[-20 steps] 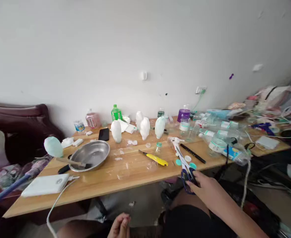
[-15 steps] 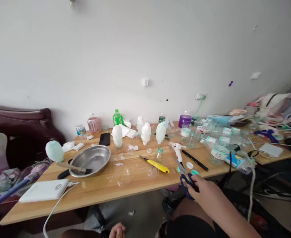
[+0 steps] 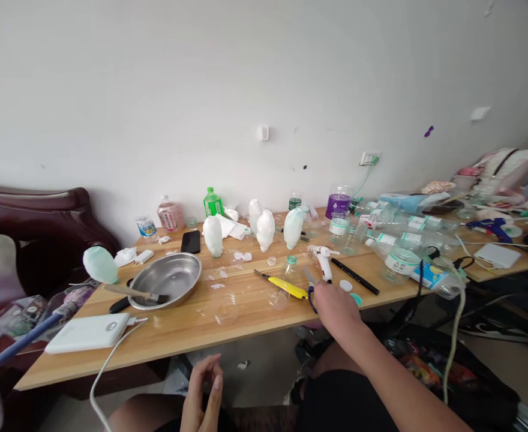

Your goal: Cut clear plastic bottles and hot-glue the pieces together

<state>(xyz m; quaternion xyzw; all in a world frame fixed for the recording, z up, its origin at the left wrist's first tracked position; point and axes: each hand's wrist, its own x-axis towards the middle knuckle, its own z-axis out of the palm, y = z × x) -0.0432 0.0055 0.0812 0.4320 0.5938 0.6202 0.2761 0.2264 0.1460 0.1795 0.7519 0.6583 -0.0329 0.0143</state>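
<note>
My right hand [image 3: 333, 307] reaches over the front edge of the wooden table [image 3: 210, 330] and is closed around the blue handles of a pair of scissors [image 3: 311, 287], whose blades point away toward a white glue gun [image 3: 323, 261]. A yellow utility knife [image 3: 282, 285] lies just left of that hand, with a clear cut bottle piece [image 3: 277, 297] beside it. My left hand [image 3: 204, 393] hovers below the table over my lap, fingers loosely apart and holding nothing.
A steel bowl [image 3: 167, 279] with a brush, a white power bank [image 3: 90, 332] with cable, a black phone [image 3: 191, 242], white and pale green bottle figures [image 3: 265, 230], a green bottle [image 3: 212, 204] and many clear plastic bottles [image 3: 396, 246] crowd the table. A dark sofa [image 3: 43, 234] stands left.
My right hand has moved left and farther onto the table with the scissors. My left hand has risen into view with fingers opening.
</note>
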